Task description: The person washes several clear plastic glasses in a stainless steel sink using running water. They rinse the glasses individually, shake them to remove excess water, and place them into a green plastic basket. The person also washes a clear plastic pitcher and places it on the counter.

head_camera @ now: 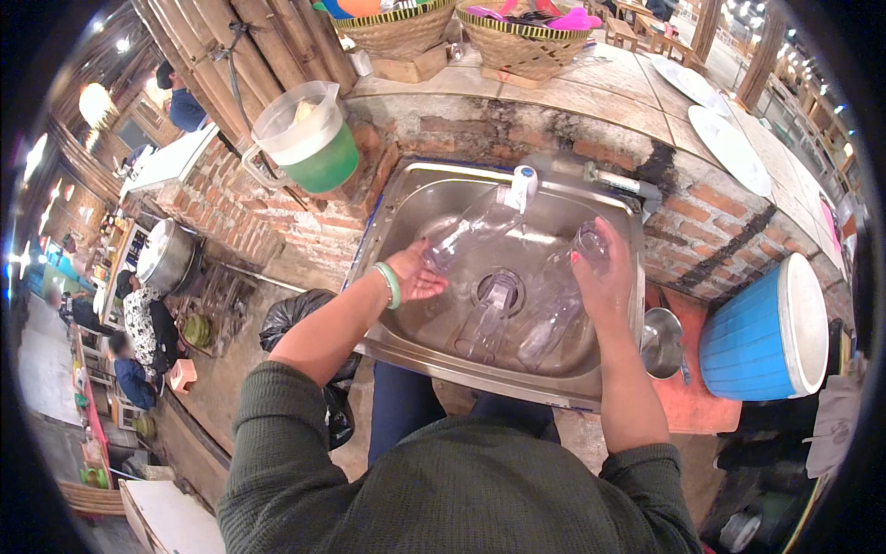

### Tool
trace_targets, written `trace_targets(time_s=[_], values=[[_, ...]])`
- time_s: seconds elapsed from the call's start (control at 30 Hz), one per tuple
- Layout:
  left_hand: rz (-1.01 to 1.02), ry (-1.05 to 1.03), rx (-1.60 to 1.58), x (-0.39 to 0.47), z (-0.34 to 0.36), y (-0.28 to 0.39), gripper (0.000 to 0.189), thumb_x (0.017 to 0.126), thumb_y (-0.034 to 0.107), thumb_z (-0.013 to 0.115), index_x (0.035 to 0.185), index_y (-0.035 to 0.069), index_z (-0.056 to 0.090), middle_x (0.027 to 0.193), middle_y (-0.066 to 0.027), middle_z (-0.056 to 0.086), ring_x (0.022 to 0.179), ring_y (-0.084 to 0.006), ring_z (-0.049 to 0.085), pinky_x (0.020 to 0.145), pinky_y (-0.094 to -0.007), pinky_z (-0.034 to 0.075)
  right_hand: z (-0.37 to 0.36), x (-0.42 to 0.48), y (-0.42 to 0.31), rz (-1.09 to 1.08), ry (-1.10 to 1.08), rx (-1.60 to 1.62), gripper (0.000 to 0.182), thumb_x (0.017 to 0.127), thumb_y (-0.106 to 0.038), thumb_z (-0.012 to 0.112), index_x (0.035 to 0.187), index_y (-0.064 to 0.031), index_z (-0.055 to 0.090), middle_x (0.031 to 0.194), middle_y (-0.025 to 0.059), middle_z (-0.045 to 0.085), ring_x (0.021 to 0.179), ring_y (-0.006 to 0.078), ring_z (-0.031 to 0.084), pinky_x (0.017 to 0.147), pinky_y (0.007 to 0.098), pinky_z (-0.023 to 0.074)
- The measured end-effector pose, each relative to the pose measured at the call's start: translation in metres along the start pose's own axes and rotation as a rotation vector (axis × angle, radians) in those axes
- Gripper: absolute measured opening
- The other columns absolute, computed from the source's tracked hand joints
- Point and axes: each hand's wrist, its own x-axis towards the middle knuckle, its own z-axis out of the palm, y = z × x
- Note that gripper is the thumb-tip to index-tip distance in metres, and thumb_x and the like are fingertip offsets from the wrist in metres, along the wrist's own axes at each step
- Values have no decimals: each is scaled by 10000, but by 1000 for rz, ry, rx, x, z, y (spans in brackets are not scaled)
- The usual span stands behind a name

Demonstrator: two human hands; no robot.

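Observation:
My left hand [414, 273], wearing a pale green bangle [391, 285], cups the lower end of a clear tilted vessel [460, 235]. That vessel slants up toward the white tap [524, 187]. On the right side of the steel sink [415, 197], my right hand [603, 280] grips the round end of another clear vessel [588, 242] between thumb and fingers. Below it a clear glass [550, 339] lies in the basin. A further clear glass [481, 329] lies beside it, near the drain [503, 287].
A jug of green liquid [318, 159] stands on the brick ledge at left. Woven baskets [522, 48] with utensils and white plates [727, 149] line the tiled counter. A blue bucket [751, 332] and a metal pot [661, 343] stand at right. Black bags [297, 318] lie left. Several people are farther left.

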Motion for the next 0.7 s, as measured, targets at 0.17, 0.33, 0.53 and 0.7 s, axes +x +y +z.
trace_targets(time_s=[0.17,0.33,0.53,0.7], values=[[-148,-303,33,29,6,-22,443,776,436,343,902,67,553,718,-74,573,535,-119,458,457,-198,349,1,0,0,3,18,44,504,642,-98,620,1124,-94,475,1061,65,502,932,180,490,713,267,400],[-30,-200,-271,10,26,-20,343,767,355,404,964,79,460,946,-100,533,759,-195,537,622,-312,459,-1,-1,1,19,13,40,511,639,-92,615,1129,-90,471,1065,71,502,933,177,492,714,264,401],[754,349,-325,-18,29,-7,188,792,132,484,948,87,390,1096,-134,434,975,-254,468,748,-372,451,1,0,-5,16,-13,61,512,639,-89,613,1130,-83,469,1052,78,508,921,179,501,720,267,404],[1679,706,649,-62,38,28,335,765,96,566,1035,46,373,1034,-104,464,858,-236,515,699,-310,466,-2,-1,-10,26,-12,18,507,643,-85,611,1130,-80,468,1043,86,508,919,180,502,724,268,406]])
